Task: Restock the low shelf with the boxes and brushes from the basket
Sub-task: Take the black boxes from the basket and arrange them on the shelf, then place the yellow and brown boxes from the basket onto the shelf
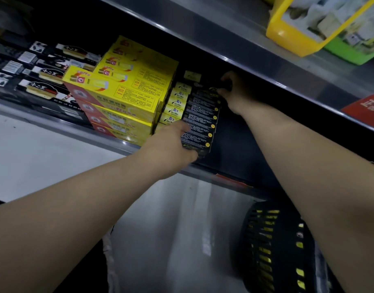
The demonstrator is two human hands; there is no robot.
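Pale glossy floor, grey upper shelf

One head-worn view (wide-angle, tilted) looks forward and down, close onto the low shelf.

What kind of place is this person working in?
Probably a shop aisle: metal shelving holds stacks of identical yellow boxes and a row of matching black boxes, all packaged as if for sale. A black basket with more yellow items inside stands below the shelf.
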